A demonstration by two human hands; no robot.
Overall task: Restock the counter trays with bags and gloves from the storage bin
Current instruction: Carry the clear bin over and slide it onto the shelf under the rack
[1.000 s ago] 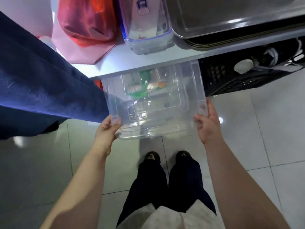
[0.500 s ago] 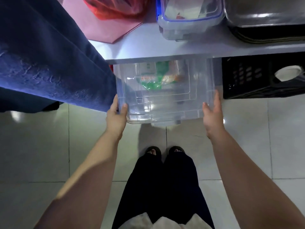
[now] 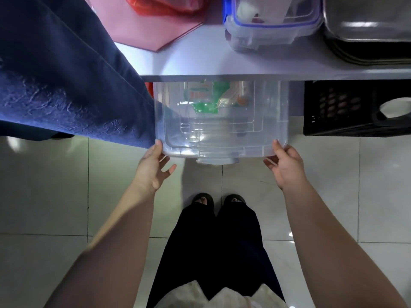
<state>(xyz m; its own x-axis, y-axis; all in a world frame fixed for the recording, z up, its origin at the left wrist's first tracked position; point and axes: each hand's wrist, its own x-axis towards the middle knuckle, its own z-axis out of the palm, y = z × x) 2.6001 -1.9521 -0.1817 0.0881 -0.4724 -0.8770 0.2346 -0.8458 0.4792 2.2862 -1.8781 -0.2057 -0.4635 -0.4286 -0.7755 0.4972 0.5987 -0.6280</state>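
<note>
A clear plastic storage bin [image 3: 222, 143] with its lid on sits on the floor, half under the white counter [image 3: 200, 63]. Green and orange packets [image 3: 211, 96] show through the lid at its far end. My left hand [image 3: 153, 167] is at the bin's near left corner, fingers spread, fingertips touching the edge. At the near right corner my right hand [image 3: 287, 165] has loosely curled fingers resting against the rim. Neither hand grips the bin.
On the counter stand a blue-rimmed clear container [image 3: 271, 21], a steel tray [image 3: 369, 27] and a red bag [image 3: 164, 5] on pink paper. A black crate [image 3: 347, 110] is under the counter at right. Dark blue cloth [image 3: 66, 85] hangs at left. My feet [image 3: 218, 201] are on the tiled floor.
The bin has gone down from my raised grip and back under the counter. Both hands have let go of its sides and now rest opened at its near corners.
</note>
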